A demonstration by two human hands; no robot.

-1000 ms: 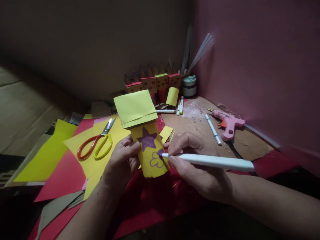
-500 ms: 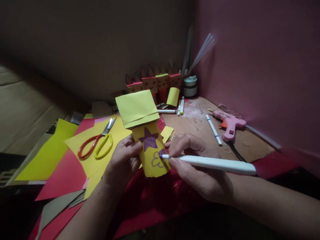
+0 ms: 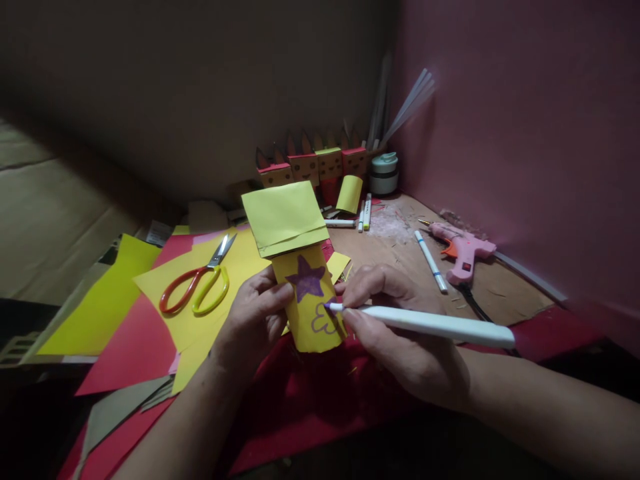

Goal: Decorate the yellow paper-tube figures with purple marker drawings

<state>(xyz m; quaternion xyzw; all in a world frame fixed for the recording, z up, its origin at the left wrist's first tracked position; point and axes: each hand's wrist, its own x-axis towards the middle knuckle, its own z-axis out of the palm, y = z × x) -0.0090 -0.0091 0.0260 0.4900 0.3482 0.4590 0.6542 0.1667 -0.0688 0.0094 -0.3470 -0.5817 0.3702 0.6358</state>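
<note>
My left hand (image 3: 257, 313) grips a yellow paper tube (image 3: 306, 333) by its left side, thumb on the front. A flat square yellow top (image 3: 285, 217) sits on the tube, tilted toward me. On the tube's front are a filled purple star (image 3: 305, 280) and, below it, a purple outline with rounded lobes (image 3: 323, 320). My right hand (image 3: 395, 327) pinches a white marker (image 3: 435, 327) near its purple tip, which is at the upper part of that outline. Part of the tube's right side is hidden by my right fingers.
Scissors (image 3: 203, 280) with red and yellow handles lie on yellow paper (image 3: 165, 287) at left. A pink glue gun (image 3: 465, 250) and a capped marker (image 3: 431, 261) lie at right. Cardboard figures with pointed ears (image 3: 305, 168), a lidded jar (image 3: 384, 175) and a yellow paper roll (image 3: 349, 194) stand behind.
The tube and my left hand have shifted slightly right in the view. The marker tip is still at the outline, and the whole scene has moved a little with the camera.
</note>
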